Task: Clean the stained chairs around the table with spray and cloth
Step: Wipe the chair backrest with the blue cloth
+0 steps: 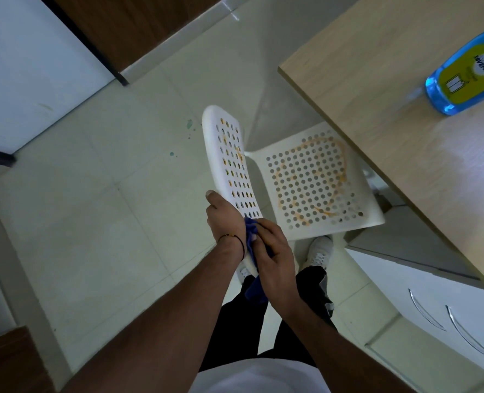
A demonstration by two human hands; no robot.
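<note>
left hand (224, 219) grips the chair (316, 177) backrest edge; right hand (273, 256) fingers clamp the cloth (254, 292) against it; seat stained orange; spray (468, 75) stands on desk (377, 80)

A white perforated plastic chair (314, 182) stands on the pale tiled floor (93, 222) mid-view, its backrest left of its seat, the seat's right side tucked beneath the edge of the light wood-grain worktop (391, 80); a blue spray bottle with a yellow label (468, 78) sits on that worktop at the right margin, well apart from the chair; at the backrest's near end the left hand (223, 219) grips the outer side; the right hand (275, 259), just right of it, holds a blue cloth (254, 290) against the backrest; a white drawer cabinet with curved metal handles (433, 321) lies lower right, below the worktop.
</note>
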